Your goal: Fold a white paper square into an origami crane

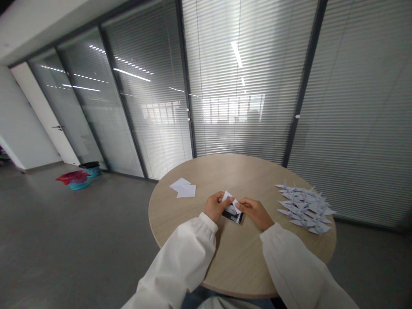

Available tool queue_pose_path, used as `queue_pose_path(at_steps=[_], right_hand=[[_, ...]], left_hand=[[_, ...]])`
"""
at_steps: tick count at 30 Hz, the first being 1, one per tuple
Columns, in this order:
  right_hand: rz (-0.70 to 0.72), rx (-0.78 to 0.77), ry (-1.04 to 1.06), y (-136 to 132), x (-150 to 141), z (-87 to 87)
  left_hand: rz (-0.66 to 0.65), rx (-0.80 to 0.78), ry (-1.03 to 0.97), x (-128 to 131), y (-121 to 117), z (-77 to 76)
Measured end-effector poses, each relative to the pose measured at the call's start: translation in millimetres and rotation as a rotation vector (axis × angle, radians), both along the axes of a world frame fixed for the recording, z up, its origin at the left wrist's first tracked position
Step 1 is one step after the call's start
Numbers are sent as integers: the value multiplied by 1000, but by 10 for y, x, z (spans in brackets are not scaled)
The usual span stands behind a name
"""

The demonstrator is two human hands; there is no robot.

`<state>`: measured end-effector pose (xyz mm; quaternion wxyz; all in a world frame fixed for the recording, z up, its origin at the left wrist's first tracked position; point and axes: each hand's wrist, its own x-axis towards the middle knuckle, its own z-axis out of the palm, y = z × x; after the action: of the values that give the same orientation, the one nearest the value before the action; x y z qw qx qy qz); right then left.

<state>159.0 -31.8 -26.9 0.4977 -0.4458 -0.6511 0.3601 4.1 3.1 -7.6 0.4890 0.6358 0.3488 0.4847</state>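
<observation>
My left hand (217,206) and my right hand (254,213) pinch a folded sheet of paper (232,213) from either side, just above the round wooden table (174,214). The paper shows white on one face and a black-and-grey print on the other. Beyond my left hand lie a few loose white paper squares (182,188). To the right of my right hand, out of reach of its fingers, spreads a heap of white origami cranes (304,209). White sleeves cover both my forearms.
Behind the table runs a glass partition with slatted blinds (244,86). A teal basket with a red cloth (75,180) and a black-rimmed bin (92,168) stand on the grey floor at the left, near a white door (45,116).
</observation>
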Motion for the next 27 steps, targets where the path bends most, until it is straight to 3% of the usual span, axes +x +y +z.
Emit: queue_pose_path(at_steps=[18,27], right_hand=[[43,-72,69,0,18,-23],[83,-100,37,17,26,-55]], left_hand=[[47,26,86,4,-31,7],[43,9,25,7,-53,26]])
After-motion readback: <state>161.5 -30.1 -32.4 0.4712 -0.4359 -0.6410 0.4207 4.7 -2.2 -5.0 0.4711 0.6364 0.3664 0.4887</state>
